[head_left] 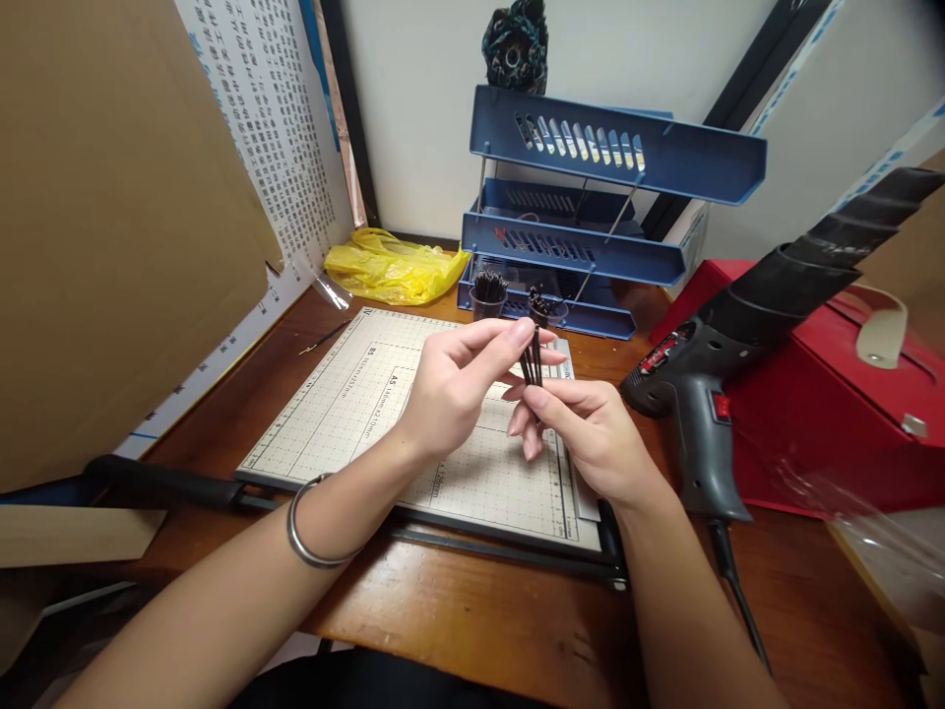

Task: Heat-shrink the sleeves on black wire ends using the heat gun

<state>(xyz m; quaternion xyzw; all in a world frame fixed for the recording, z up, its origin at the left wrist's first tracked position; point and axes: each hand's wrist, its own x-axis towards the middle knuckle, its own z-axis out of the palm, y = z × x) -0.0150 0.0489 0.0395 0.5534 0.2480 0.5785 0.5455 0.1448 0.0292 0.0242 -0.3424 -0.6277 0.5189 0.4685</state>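
Note:
Both my hands meet above a paper cutter board [354, 414] on the wooden desk. My left hand [458, 379], with a metal bangle on its wrist, pinches the top of a small bundle of thin black tubes [532, 364]. My right hand [591, 433] grips the same bundle from below, thumb and fingers closed around its lower end. The bundle stands roughly upright between the two hands. Behind them, two small clear cups [488, 295] hold more black tube pieces.
A black heat gun [701, 394] stands at the right, its cord trailing to the desk edge. A red box [827, 394] lies behind it. A blue stacked letter tray [591, 187] and a yellow plastic bag [391, 268] sit at the back. Cardboard [110, 217] leans at left.

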